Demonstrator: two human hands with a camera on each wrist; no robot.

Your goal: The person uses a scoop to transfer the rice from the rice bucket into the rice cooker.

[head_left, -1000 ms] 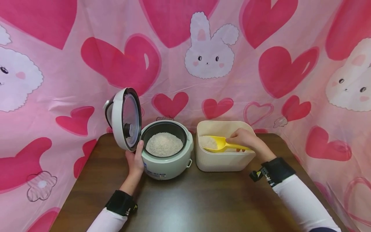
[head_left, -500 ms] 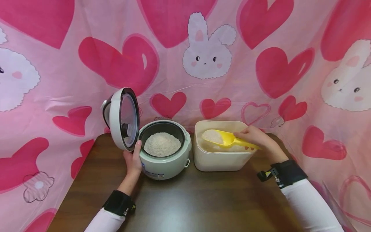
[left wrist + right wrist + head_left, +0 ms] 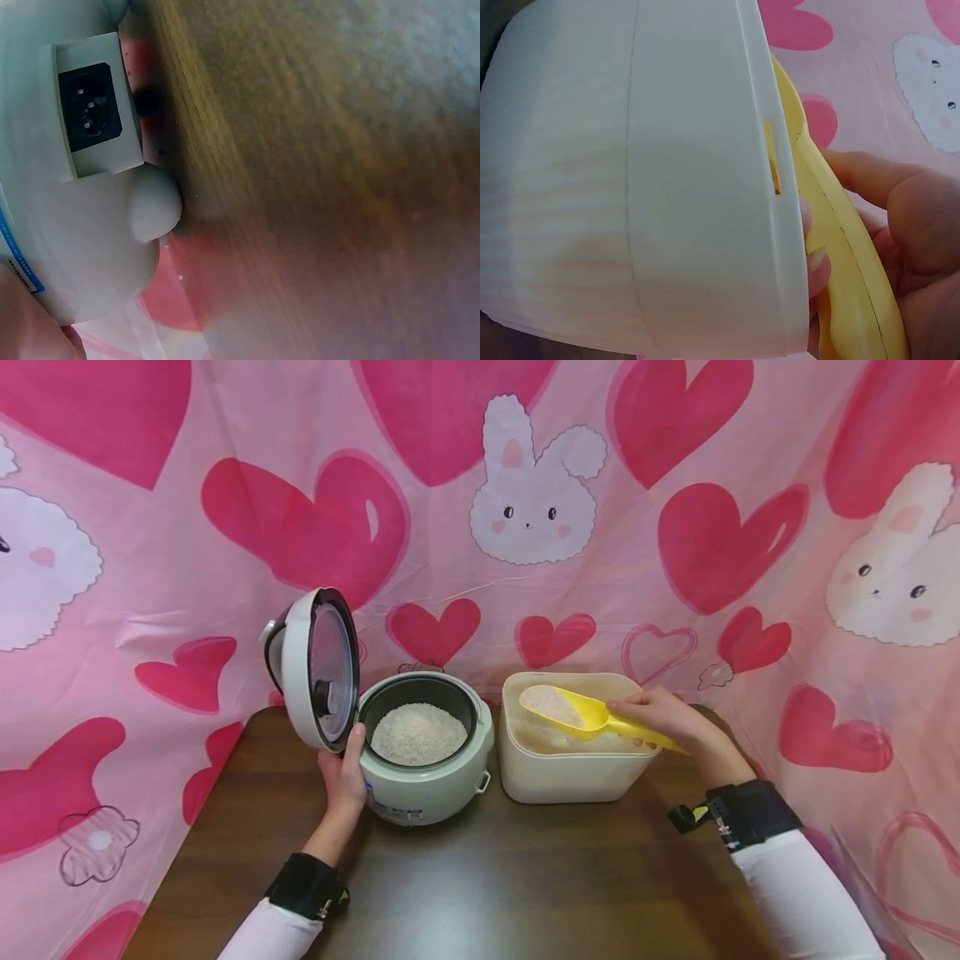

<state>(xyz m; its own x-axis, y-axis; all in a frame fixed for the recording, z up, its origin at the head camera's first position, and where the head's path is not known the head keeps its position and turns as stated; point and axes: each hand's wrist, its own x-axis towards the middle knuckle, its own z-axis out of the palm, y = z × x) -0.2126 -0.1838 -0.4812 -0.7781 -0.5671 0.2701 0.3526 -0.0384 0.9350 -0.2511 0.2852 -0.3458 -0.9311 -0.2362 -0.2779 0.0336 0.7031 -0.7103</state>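
Note:
A pale green rice cooker (image 3: 427, 793) stands on the table with its lid (image 3: 302, 681) raised to the left and white rice (image 3: 420, 735) in its dark inner pot. My left hand (image 3: 345, 781) holds the cooker's left side below the hinge; the thumb lies by the rim and the other fingers are mostly hidden. My right hand (image 3: 660, 714) grips the handle of a yellow scoop (image 3: 596, 717), which carries a heap of rice over a cream bin (image 3: 570, 777). In the right wrist view, fingers and thumb close round the scoop's handle (image 3: 855, 277) beside the bin wall.
The brown wooden table (image 3: 480, 885) runs along a pink curtain (image 3: 450, 560) printed with hearts and rabbits. The bin stands just right of the cooker, with a narrow gap between. A power socket (image 3: 91, 106) shows on the cooker's side.
My right hand has lifted the scoop from low inside the bin to just above its rim, drawing slightly right. The left hand and the cooker stay put; the head view has shifted a little.

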